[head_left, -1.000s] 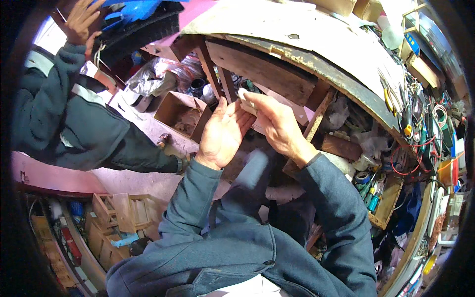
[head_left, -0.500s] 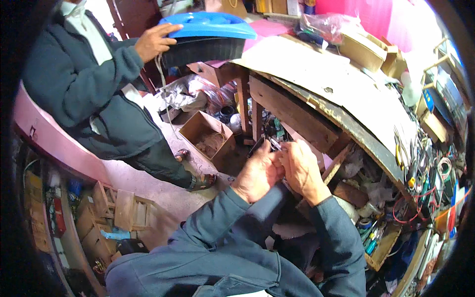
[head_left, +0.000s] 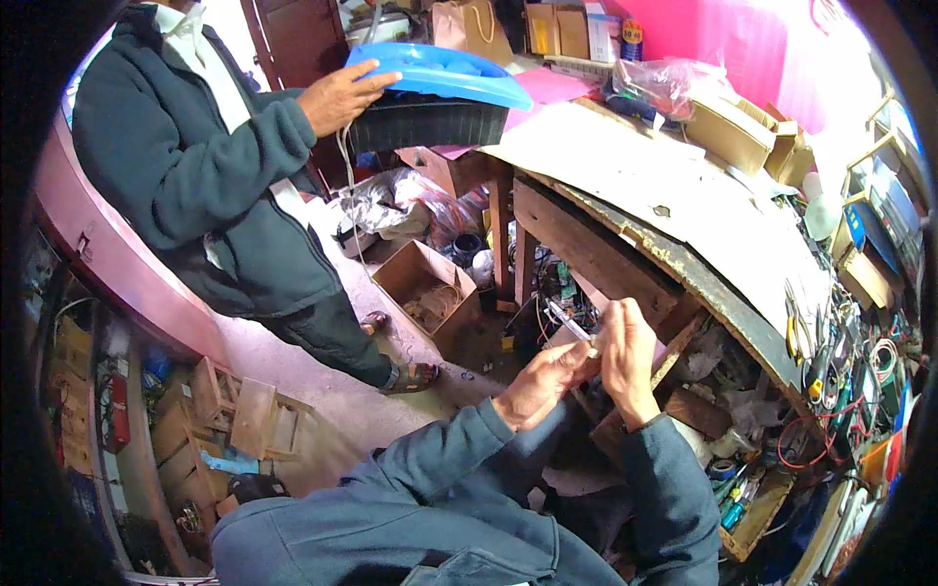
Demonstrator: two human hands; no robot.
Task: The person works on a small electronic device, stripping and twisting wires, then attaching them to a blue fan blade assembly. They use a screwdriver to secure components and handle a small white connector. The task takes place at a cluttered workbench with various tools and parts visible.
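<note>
In front of my lap, close to the table's edge, both hands are together. My left hand (head_left: 547, 383) is closed, its thumb and fingers pinching a slim whitish rod (head_left: 567, 320) that points up and away to the left. I cannot tell what kind of thing the rod is. My right hand (head_left: 627, 354) meets the left one at the rod's near end. Its fingers are bent and pressed together, and what lies between them is hidden.
A person at the left rests a hand (head_left: 342, 98) on a blue-topped black tub (head_left: 430, 122). The wooden table (head_left: 625, 176) bears cardboard boxes. Pliers (head_left: 793, 322) and wires crowd its right side. An open carton (head_left: 425, 293) stands on the floor; wooden crates (head_left: 259, 420) sit lower left.
My hands have moved slightly right and lower in the picture, and the rod now sticks out plainly. The view has shifted a little; the other person still holds the tub.
</note>
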